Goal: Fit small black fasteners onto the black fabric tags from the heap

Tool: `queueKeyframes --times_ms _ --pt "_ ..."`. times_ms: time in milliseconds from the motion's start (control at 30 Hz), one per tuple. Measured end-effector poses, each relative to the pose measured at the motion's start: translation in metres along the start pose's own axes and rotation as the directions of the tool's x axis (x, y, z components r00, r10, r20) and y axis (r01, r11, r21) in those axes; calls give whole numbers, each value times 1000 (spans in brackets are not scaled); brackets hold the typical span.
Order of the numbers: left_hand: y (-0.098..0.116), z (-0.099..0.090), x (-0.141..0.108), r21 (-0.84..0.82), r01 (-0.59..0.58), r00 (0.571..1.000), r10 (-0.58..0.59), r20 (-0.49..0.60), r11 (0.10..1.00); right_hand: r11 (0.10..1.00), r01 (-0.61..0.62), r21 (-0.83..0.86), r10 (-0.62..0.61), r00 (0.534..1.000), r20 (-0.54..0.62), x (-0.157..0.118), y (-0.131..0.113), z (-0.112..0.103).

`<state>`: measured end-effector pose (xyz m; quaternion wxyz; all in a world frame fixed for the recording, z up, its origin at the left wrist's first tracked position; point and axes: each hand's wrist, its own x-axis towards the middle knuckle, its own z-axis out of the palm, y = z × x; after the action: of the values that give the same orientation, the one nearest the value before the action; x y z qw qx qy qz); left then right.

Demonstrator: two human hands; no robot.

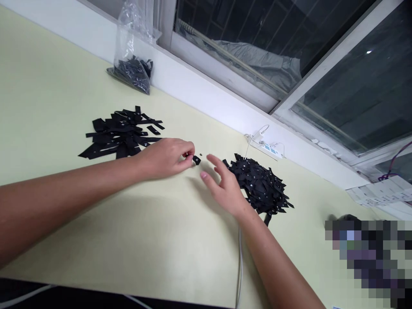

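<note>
My left hand (pixel 170 158) pinches a short black fabric strip (pixel 197 160) with a small white mark, its end sticking out past the thumb and forefinger. Facing it, my right hand (pixel 223 184) is open, thumb and fingers apart, with nothing between them. A tiny dark bit (pixel 201 154) lies on the table between the two hands. Beyond my left wrist spreads a loose pile of longer black strips (pixel 119 133), some with white marks. Just right of my right hand is a denser heap of black strips (pixel 260 182).
A clear plastic bag (pixel 133 64) with black pieces inside stands by the wall. A power strip (pixel 268 149) with plugs and cords lies along the wall, below the window. White cable (pixel 240 262) runs down the pale table (pixel 128 240). White boxes (pixel 383 192) and a blurred-out area are at right.
</note>
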<state>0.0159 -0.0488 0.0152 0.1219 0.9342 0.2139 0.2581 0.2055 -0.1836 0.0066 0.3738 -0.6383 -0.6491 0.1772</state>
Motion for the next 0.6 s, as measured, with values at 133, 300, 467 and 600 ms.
queueKeyframes --times_ms 133,300,467,600 --pt "12 2 -6 -93 -38 999 36 -21 995 966 -64 249 47 996 73 7 -8 18" --pt "15 5 -8 -163 0 1000 -2 -13 987 912 -116 394 113 993 32 6 2 20" --pt "16 9 -9 -262 29 1000 -31 -4 965 932 -133 338 142 990 0 2 2 19" --pt "18 11 -8 -361 30 998 -6 68 932 942 -115 316 128 992 -21 -1 -2 19"
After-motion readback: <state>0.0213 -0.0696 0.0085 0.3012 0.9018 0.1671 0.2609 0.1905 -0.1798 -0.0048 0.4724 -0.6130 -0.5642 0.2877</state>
